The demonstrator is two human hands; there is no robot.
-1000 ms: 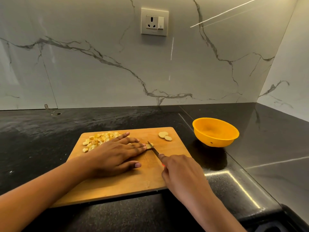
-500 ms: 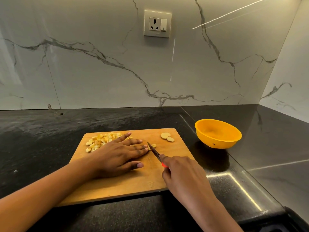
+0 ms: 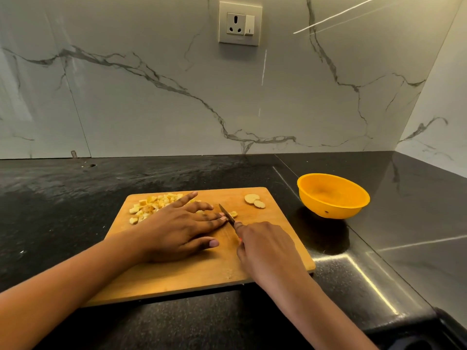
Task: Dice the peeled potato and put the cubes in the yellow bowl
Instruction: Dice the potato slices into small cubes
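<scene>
A wooden cutting board (image 3: 177,276) lies on the black counter. A pile of potato cubes (image 3: 149,207) sits at its far left corner. My left hand (image 3: 182,228) lies flat on the board with fingers straight, pressing on potato pieces that are mostly hidden under the fingers. My right hand (image 3: 265,248) grips a small knife (image 3: 226,214) whose blade points away, its tip beside my left fingertips and a small potato piece (image 3: 233,213). Two round potato slices (image 3: 254,200) lie at the board's far right corner. The yellow bowl (image 3: 333,195) stands empty to the right of the board.
A marble backsplash with a wall socket (image 3: 239,24) rises behind the counter. A side wall closes the right. The counter's near edge and a dark rim show at the bottom right.
The hands and knife stay nearly in place. The knife blade has shifted slightly against the piece at my left fingertips. The camera has moved a little.
</scene>
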